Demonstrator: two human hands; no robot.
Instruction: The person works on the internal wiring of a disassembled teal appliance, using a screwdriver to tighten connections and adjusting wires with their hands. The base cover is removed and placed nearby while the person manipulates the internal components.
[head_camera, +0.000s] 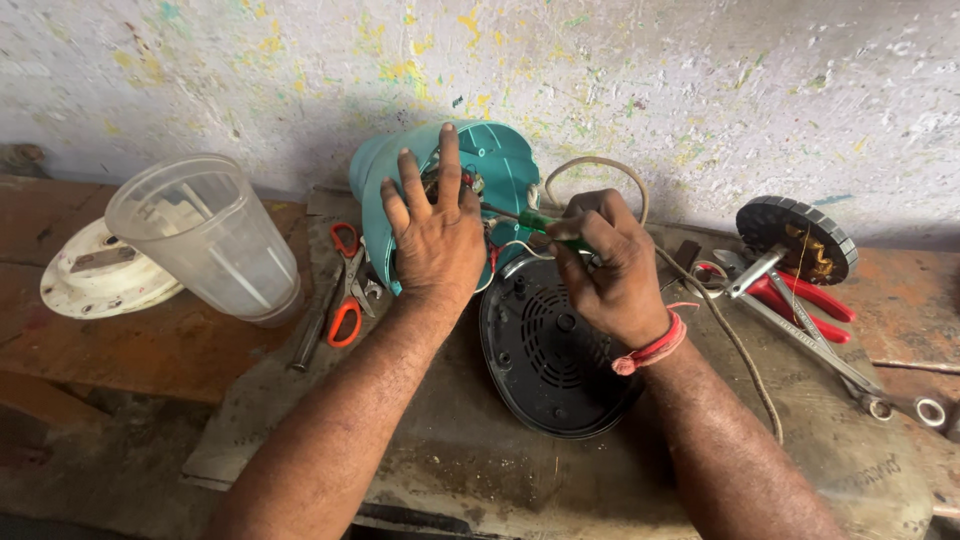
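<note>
A teal appliance housing (500, 160) lies on its side on the workbench, its open underside with wires facing me. My left hand (432, 232) presses flat on the housing, fingers spread over its rim. My right hand (605, 262) grips a green-handled screwdriver (545, 226) whose shaft points left into the housing's interior. A black round base cover (550, 365) with vent slots lies flat just below my right hand. A beige power cord (700, 300) loops from the housing and runs off to the right.
A clear plastic jar (205, 235) lies tipped at the left, over a white round plate (95, 275). Orange-handled scissors (345, 285) lie beside the housing. At the right are red-handled pliers (810, 305), a black toothed disc (795, 238) and metal wrenches (850, 370).
</note>
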